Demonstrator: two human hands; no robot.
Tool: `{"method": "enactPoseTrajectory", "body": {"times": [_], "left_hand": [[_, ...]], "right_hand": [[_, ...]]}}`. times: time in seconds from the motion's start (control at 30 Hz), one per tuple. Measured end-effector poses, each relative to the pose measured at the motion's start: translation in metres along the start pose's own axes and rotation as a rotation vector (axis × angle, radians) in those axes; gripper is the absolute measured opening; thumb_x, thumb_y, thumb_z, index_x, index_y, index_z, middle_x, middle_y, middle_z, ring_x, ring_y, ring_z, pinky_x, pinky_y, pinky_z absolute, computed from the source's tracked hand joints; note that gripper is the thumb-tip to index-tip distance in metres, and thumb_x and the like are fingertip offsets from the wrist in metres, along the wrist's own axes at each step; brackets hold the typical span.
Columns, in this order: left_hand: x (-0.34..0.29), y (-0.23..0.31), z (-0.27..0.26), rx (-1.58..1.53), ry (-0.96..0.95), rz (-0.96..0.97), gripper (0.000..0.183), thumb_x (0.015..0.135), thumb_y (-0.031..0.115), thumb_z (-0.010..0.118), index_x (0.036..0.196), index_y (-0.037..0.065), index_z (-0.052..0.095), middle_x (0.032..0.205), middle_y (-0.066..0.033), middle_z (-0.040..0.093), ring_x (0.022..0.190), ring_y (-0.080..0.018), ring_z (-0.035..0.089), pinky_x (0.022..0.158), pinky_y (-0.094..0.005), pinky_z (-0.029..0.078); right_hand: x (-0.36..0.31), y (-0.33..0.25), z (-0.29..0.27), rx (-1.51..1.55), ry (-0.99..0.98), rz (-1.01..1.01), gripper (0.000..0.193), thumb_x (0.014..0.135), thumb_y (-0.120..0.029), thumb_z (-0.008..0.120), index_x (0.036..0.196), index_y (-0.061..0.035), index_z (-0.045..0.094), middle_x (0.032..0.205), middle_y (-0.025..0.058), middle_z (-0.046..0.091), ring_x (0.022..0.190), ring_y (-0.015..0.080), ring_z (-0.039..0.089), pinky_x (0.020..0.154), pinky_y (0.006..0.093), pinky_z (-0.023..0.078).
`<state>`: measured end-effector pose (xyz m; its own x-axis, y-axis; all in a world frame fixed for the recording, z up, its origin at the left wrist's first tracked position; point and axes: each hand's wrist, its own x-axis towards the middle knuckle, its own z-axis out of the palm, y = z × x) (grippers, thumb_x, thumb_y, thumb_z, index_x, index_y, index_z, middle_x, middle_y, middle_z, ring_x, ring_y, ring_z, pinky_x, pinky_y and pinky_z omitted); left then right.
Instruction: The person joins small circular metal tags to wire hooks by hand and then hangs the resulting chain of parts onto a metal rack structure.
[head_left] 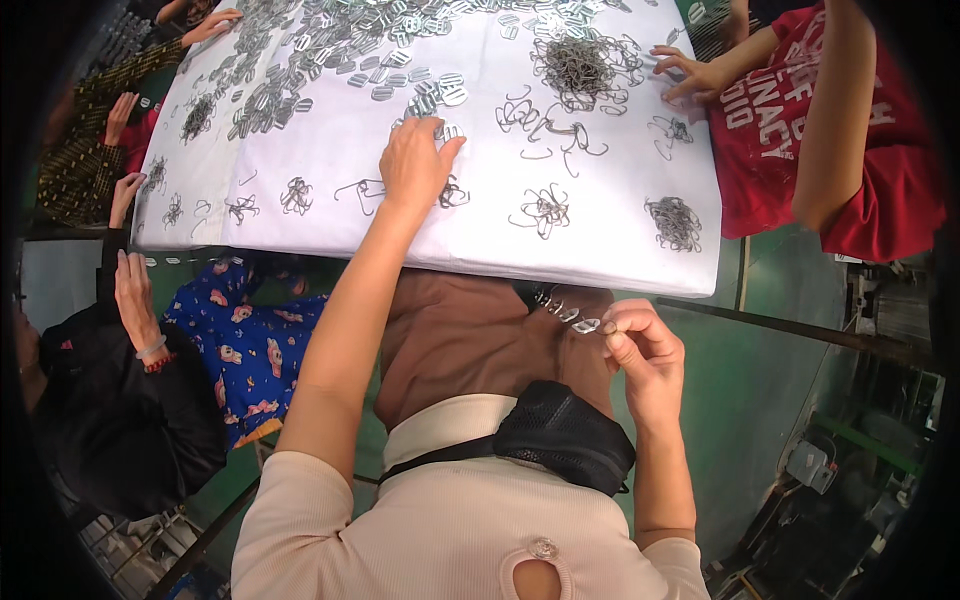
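Left hand [413, 165] is out over the counter [625, 195], fingertips right at a loose slide [450, 131]; fingers bent, thumb a little apart, and whether that slide is gripped I cannot tell. Right hand [648, 348] hangs in front of the counter's near edge, thumb and forefinger narrowed to a pinch on the end of a string of slides [584, 325] that trails off below that edge, its other end hard to make out. The tally, judging by what shows: one short run gathered, and plenty to go! A broad spread of slides [385, 92] fills the counter's far part, a big tangle of hooks [578, 72] sits toward its far right, and smaller hook heaps [675, 223] dot its near side, seemingly untouched.
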<state>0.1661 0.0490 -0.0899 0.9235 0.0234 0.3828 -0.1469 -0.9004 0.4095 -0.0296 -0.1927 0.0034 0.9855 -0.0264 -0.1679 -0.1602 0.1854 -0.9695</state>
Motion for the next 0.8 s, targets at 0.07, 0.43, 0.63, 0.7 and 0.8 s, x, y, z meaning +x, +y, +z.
{"method": "enactPoseTrajectory", "body": {"times": [0.07,0.43,0.63,0.7,0.8], "left_hand": [[0.008,-0.004,0.004,0.01,-0.053,-0.034,0.03,0.073,0.023,0.069,0.095,0.005,0.063,0.088,-0.0096,0.062,0.082,-0.0243,0.06,0.071,-0.037,0.047],[-0.042,0.071,-0.052,-0.979,-0.482,-0.312,0.014,0.079,0.006,0.065,0.089,-0.002,0.06,0.076,-0.004,0.063,0.072,-0.0081,0.059,0.063,-0.0218,0.048],[-0.093,0.118,-0.083,-1.189,-0.568,-0.346,0.012,0.08,0.001,0.064,0.09,-0.003,0.059,0.083,-0.0058,0.064,0.074,-0.0082,0.061,0.066,-0.0196,0.05],[-0.099,0.122,-0.088,-1.185,-0.557,-0.319,0.012,0.079,0.0,0.063,0.09,-0.003,0.059,0.084,-0.0071,0.065,0.073,-0.0092,0.062,0.065,-0.02,0.051],[-0.104,0.127,-0.095,-1.113,-0.524,-0.21,0.012,0.079,0.0,0.064,0.09,-0.004,0.059,0.083,-0.0073,0.065,0.072,-0.0094,0.063,0.064,-0.0202,0.051]], "right_hand": [[0.001,0.0,-0.001,0.061,-0.04,0.036,0.005,0.083,0.001,0.059,0.088,-0.0002,0.06,0.095,0.0072,0.056,0.072,0.0094,0.053,0.059,0.0187,0.043],[0.005,0.015,-0.002,0.125,-0.139,0.057,0.007,0.087,-0.002,0.055,0.093,-0.0002,0.057,0.092,0.007,0.059,0.079,0.0112,0.06,0.059,0.0211,0.05],[0.004,0.023,0.001,0.178,-0.099,0.096,0.014,0.087,-0.002,0.057,0.098,-0.0023,0.048,0.09,0.0064,0.06,0.078,0.0114,0.061,0.061,0.0214,0.05],[0.004,0.024,0.002,0.206,-0.115,0.089,0.016,0.087,-0.002,0.057,0.096,-0.0036,0.045,0.09,0.0068,0.059,0.079,0.0117,0.061,0.06,0.0214,0.05],[0.003,0.025,0.004,0.22,-0.094,0.054,0.015,0.087,-0.002,0.057,0.094,-0.0039,0.045,0.089,0.0068,0.059,0.078,0.0118,0.061,0.059,0.0214,0.051]]}}
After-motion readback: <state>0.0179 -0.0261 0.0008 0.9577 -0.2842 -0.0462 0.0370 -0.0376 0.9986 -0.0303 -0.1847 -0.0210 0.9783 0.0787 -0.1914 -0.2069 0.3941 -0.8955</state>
